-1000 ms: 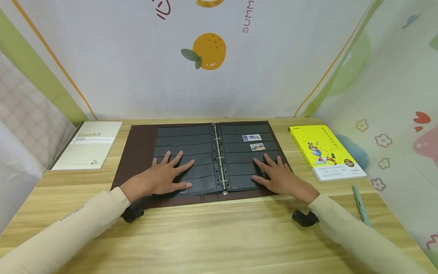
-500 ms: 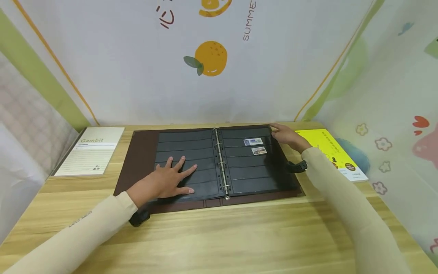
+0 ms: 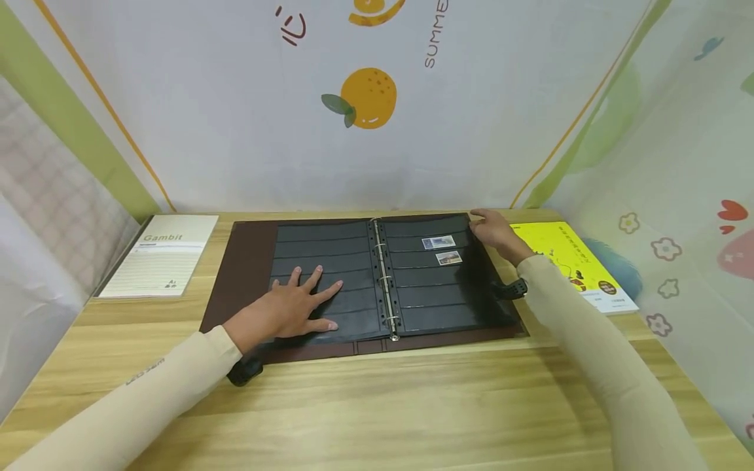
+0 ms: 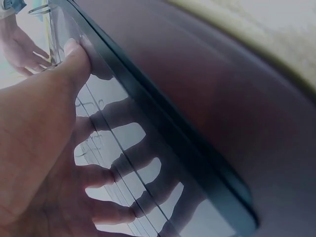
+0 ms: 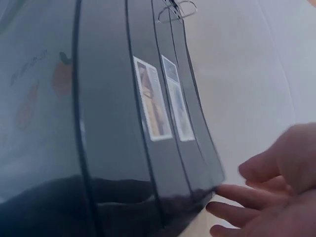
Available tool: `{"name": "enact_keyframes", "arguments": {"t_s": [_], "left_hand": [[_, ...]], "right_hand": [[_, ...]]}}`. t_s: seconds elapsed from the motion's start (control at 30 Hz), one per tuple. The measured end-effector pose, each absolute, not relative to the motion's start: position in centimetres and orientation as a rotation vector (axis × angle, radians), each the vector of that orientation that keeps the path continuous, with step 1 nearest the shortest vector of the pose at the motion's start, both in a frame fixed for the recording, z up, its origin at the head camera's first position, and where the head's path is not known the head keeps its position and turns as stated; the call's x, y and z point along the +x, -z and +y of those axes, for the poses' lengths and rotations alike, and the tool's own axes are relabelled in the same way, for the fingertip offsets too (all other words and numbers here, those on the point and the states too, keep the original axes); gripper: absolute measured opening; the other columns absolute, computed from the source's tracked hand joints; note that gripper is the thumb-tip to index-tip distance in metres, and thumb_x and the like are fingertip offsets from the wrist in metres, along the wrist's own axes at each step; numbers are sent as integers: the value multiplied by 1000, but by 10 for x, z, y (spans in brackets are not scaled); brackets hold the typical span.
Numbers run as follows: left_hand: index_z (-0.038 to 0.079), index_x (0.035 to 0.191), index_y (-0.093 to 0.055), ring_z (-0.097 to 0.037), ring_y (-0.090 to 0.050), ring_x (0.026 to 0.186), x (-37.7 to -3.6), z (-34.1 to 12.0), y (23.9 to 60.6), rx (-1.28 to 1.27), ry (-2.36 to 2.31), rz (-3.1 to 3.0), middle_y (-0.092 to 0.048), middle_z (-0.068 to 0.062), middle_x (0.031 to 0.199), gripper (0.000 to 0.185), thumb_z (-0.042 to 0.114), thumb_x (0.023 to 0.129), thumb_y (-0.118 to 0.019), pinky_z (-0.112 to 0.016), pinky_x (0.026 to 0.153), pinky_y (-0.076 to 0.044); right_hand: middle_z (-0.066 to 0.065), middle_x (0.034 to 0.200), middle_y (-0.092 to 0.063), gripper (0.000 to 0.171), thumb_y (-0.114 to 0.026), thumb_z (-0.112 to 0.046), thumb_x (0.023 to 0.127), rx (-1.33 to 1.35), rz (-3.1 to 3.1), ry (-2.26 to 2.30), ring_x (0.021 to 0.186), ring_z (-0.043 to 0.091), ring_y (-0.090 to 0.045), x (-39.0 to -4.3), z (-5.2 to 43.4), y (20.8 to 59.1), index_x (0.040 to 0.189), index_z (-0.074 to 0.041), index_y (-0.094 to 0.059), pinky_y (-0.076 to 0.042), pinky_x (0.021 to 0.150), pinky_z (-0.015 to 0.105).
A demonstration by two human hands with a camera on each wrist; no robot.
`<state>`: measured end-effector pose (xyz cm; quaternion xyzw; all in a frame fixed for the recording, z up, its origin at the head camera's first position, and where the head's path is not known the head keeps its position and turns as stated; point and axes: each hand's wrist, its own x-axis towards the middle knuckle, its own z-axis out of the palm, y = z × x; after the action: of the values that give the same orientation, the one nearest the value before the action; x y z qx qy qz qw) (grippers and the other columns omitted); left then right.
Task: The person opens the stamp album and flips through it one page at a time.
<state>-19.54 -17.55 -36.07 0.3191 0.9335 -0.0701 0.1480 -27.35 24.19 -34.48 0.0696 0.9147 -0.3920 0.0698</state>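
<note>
Head view: left hand (image 3: pixel 291 306) flat on binder (image 3: pixel 359 281) page.

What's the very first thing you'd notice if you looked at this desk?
A big open stamp binder with shiny black pocket pages lies in the middle of the wooden desk, and two small stamps sit on its right page. The left hand lies flat on the left page, while the right hand touches the right page's far corner. A bright yellow book lies to the right.

Left hand (image 3: pixel 292 306): flat on binder's (image 3: pixel 247 261) left page, frame centre-left.
Right hand (image 3: pixel 493 230): touching right page's upper right corner.
</note>
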Motion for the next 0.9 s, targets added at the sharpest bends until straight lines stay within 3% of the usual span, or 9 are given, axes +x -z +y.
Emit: {"name": "enact_keyframes", "arguments": {"t_s": [0.27,0.47,0.57,0.7,0.9], "left_hand": [[29,163,-19,-56,-25,148,-196,-175,360,915,200,2686,-15,-21,169,81,68,97,-45,-74,103,-41],[30,164,-18,-56,-23,149,-197,-176,361,902,212,2676,-13,-20,169,82,70,97,-44,-73,104,-40],[31,164,-17,-56,-23,149,-197,-176,360,904,216,2674,-12,-20,169,82,70,97,-44,-73,104,-40],[30,164,-17,-56,-23,149,-197,-176,359,909,221,2672,-12,-20,169,81,69,97,-43,-74,104,-40],[29,164,-17,-57,-22,149,-196,-177,359,897,212,2667,-12,-20,169,81,68,98,-44,-75,104,-39]], "right_hand": [[32,149,-45,61,-48,-18,107,138,2626,1331,128,42,-56,-270,253,345,159,2,-23,-47,108,56],[13,128,-66,66,-41,-18,111,10,2090,1598,104,18,-73,-257,282,350,163,-5,-3,-61,89,37],[7,124,-69,64,-32,-9,111,-30,1690,1849,107,20,-73,-242,294,357,163,-8,6,-61,89,36],[13,136,-64,65,-19,-2,111,-141,1289,2005,122,28,-67,-218,300,367,160,-15,23,-56,99,43],[11,142,-61,69,-17,2,110,-239,1156,2049,126,30,-64,-200,296,362,157,-20,29,-54,101,46]]}}
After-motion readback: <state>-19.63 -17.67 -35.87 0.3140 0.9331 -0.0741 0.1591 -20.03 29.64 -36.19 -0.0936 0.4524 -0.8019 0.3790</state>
